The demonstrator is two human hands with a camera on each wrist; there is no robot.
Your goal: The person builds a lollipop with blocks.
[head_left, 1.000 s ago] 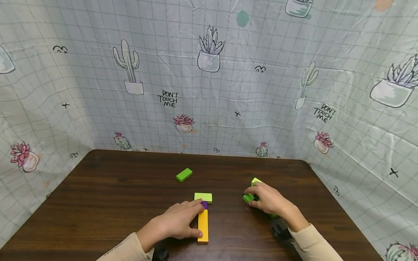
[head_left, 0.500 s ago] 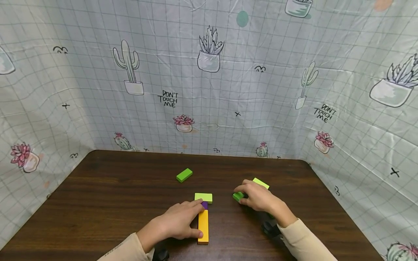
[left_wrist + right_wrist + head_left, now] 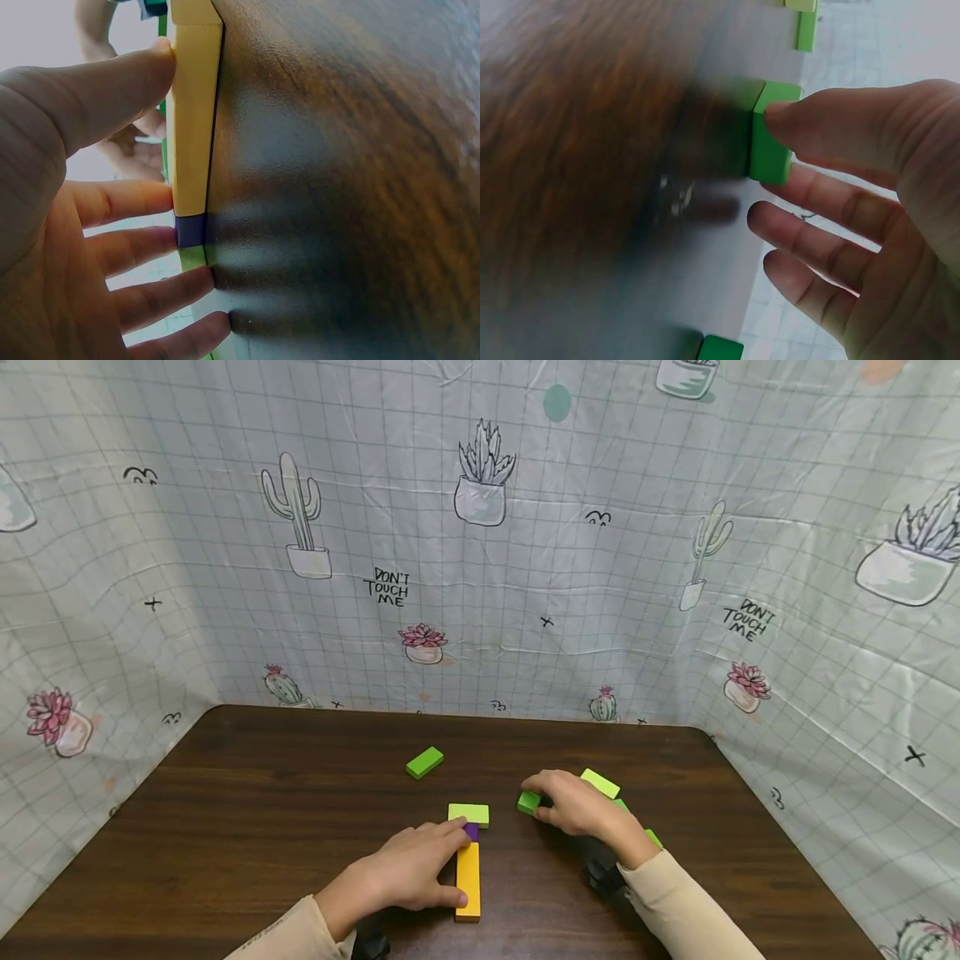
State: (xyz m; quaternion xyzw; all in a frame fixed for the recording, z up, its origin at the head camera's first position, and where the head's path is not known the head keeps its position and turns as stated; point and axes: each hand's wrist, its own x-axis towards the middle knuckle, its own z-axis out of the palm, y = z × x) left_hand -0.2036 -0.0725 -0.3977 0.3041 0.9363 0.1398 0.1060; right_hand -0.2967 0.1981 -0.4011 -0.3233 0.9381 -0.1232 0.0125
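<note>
A long yellow block (image 3: 468, 883), a small purple block (image 3: 472, 833) and a crosswise lime-green block (image 3: 468, 813) lie in a line on the table. My left hand (image 3: 405, 865) rests along their left side, its fingers straight and spread. In the left wrist view its thumb touches the yellow block (image 3: 193, 120) and its fingertips reach the purple block (image 3: 190, 230). To the right, my right hand (image 3: 579, 812) pinches a green block (image 3: 528, 802) between thumb and index finger, close over the table. Its other fingers are loosely bent and hold nothing.
Another green block (image 3: 425, 762) lies farther back, left of the line. Beyond the right hand sits a lime-green block (image 3: 600, 782); more green blocks (image 3: 654, 838) are partly hidden by that arm. A patterned curtain (image 3: 495, 568) surrounds the dark wooden table (image 3: 262, 802).
My right hand has slid left with the green block, toward the line of blocks, uncovering more of the lime-green block behind it. The left hand stays in place.
</note>
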